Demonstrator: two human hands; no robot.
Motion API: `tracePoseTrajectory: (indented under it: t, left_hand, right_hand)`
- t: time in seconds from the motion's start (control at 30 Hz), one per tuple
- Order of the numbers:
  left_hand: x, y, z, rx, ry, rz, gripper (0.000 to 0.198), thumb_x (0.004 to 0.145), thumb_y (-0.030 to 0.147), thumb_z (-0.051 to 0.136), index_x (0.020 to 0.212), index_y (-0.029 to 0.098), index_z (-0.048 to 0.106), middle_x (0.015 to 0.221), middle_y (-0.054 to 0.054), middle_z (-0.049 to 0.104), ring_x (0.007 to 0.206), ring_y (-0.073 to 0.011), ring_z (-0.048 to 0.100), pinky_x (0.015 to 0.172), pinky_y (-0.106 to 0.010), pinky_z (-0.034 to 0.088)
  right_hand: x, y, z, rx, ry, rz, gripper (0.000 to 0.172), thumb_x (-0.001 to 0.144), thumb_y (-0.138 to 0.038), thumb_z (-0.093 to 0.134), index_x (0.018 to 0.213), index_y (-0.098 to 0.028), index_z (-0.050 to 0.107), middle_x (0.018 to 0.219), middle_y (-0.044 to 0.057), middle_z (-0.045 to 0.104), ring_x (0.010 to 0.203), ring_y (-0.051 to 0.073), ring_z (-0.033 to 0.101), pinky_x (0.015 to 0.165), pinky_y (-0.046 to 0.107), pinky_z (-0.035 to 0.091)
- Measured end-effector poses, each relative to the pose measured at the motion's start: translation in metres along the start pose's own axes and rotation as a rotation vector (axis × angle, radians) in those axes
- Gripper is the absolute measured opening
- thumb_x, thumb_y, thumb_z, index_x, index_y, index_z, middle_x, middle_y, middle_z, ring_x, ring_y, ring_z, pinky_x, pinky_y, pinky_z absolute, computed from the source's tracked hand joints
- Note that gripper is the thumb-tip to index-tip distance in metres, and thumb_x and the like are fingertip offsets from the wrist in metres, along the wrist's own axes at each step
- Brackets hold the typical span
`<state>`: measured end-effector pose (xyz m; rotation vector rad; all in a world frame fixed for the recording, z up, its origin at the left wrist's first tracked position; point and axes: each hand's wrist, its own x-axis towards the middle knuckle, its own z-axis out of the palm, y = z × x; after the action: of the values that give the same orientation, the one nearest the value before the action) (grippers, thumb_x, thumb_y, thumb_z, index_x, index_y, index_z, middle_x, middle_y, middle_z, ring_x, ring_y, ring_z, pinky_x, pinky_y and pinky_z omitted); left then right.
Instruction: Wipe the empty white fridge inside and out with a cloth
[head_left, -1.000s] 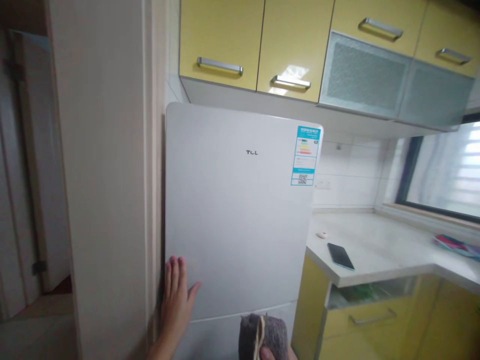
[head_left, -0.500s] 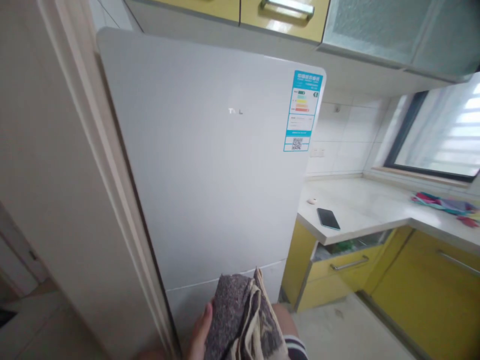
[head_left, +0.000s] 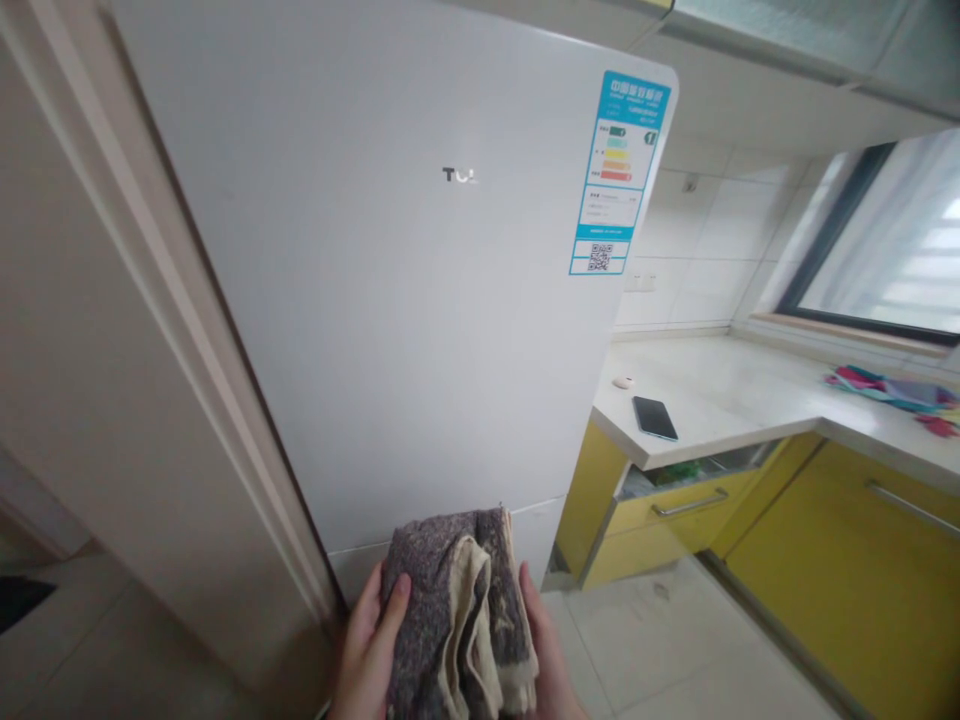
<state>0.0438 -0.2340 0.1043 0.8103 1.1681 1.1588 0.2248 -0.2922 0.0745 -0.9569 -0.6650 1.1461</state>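
A folded grey-brown towel (head_left: 427,590) with cream edges is held upright between both hands at the bottom of the view. My left hand (head_left: 369,640) grips its left side, thumb on the near face and fingers behind. My right hand (head_left: 546,650) presses against the right side, its fingers partly hidden by the cloth. Directly beyond the towel stands a white refrigerator (head_left: 420,330) with its door closed. A blue and white energy label (head_left: 619,175) is stuck near the door's upper right corner.
To the right, a white counter (head_left: 727,390) bears a dark phone (head_left: 655,418), a small pale object (head_left: 623,382) and colourful cloths (head_left: 892,388). Below are yellow cabinets (head_left: 832,540). A door frame (head_left: 172,300) borders the refrigerator on the left. Tiled floor (head_left: 637,640) shows at lower right.
The view has shifted closer to the refrigerator. The towel has moved slightly left and turned, and my right hand now shows on its right side.
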Motion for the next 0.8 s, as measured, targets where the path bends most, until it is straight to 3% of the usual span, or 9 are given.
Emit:
tracePoseTrajectory:
  t: [0.1,0.2,0.27,0.37,0.47,0.53,0.63,0.7,0.8]
  left_hand:
    - [-0.002,-0.001,-0.003,-0.035,0.004,-0.036,0.076,0.077,0.069,0.087,0.137,0.025,0.071,0.145,-0.012,0.074,0.153,-0.0353,0.054,0.13,-0.054,0.042]
    - [-0.005,0.003,-0.009,-0.058,-0.033,-0.078,0.086,0.07,0.072,0.09,0.138,0.024,0.071,0.143,-0.012,0.075,0.153,-0.0377,0.054,0.129,-0.054,0.043]
    - [-0.006,0.01,-0.016,-0.056,-0.033,-0.079,0.09,0.065,0.074,0.091,0.139,0.025,0.071,0.148,-0.011,0.072,0.156,-0.0388,0.05,0.131,-0.054,0.041]
    - [-0.008,0.023,-0.024,-0.032,-0.016,-0.01,0.092,0.066,0.074,0.091,0.143,0.029,0.069,0.159,-0.007,0.064,0.161,-0.0376,0.042,0.135,-0.051,0.034]
    - [-0.013,0.032,-0.027,0.023,-0.056,0.116,0.089,0.074,0.069,0.087,0.151,0.032,0.062,0.168,-0.003,0.055,0.164,-0.0348,0.037,0.137,-0.049,0.028]
    - [-0.019,0.034,-0.028,0.064,-0.072,0.202,0.084,0.08,0.065,0.084,0.154,0.033,0.059,0.171,-0.002,0.051,0.166,-0.0326,0.034,0.138,-0.047,0.023]
    - [-0.03,0.028,-0.031,0.129,-0.073,0.261,0.081,0.083,0.061,0.083,0.155,0.033,0.059,0.172,-0.002,0.05,0.166,-0.0324,0.032,0.139,-0.046,0.02]
    - [-0.035,0.022,-0.037,0.183,-0.101,0.246,0.084,0.077,0.062,0.088,0.151,0.033,0.063,0.169,-0.002,0.054,0.165,-0.0354,0.035,0.137,-0.048,0.025]
    - [-0.038,0.013,-0.048,0.253,-0.151,0.246,0.077,0.074,0.062,0.088,0.143,0.033,0.071,0.161,-0.005,0.062,0.158,-0.0373,0.047,0.134,-0.048,0.033]
  right_hand:
    - [-0.008,-0.01,-0.002,-0.039,0.066,-0.061,0.091,0.083,-0.077,0.077,0.158,-0.029,0.057,0.146,0.013,0.069,0.149,0.041,0.054,0.118,0.057,0.053]
    - [-0.012,-0.02,-0.004,-0.181,0.025,-0.165,0.117,0.08,-0.065,0.088,0.175,-0.029,0.028,0.165,0.012,0.053,0.155,0.037,0.048,0.128,0.053,0.043]
    - [-0.018,-0.031,-0.002,-0.315,0.008,-0.251,0.119,0.085,-0.058,0.086,0.178,-0.031,0.015,0.171,0.011,0.046,0.157,0.034,0.045,0.131,0.051,0.039]
    - [-0.027,-0.053,0.005,-0.583,-0.052,-0.322,0.09,0.095,-0.049,0.078,0.173,-0.033,0.036,0.17,0.008,0.047,0.159,0.032,0.044,0.133,0.048,0.036]
    - [-0.031,-0.074,0.018,-0.741,-0.166,-0.272,0.065,0.098,-0.048,0.074,0.159,-0.033,0.059,0.161,0.008,0.058,0.153,0.032,0.052,0.131,0.047,0.039]
    - [-0.029,-0.077,0.023,-0.719,-0.162,-0.25,0.069,0.094,-0.054,0.077,0.157,-0.031,0.062,0.155,0.01,0.064,0.146,0.032,0.059,0.127,0.046,0.044]
    - [-0.024,-0.064,0.021,-0.621,-0.122,-0.23,0.081,0.076,-0.066,0.091,0.144,-0.028,0.072,0.137,0.011,0.073,0.129,0.034,0.067,0.113,0.042,0.055]
    - [-0.022,-0.05,0.013,-0.588,-0.1,-0.206,0.068,0.068,-0.071,0.094,0.118,-0.025,0.082,0.116,0.01,0.076,0.113,0.033,0.069,0.099,0.038,0.058]
    - [-0.025,-0.04,-0.001,-0.624,-0.056,-0.168,0.051,0.075,-0.07,0.089,0.093,-0.022,0.082,0.093,0.006,0.07,0.094,0.026,0.064,0.09,0.035,0.054]
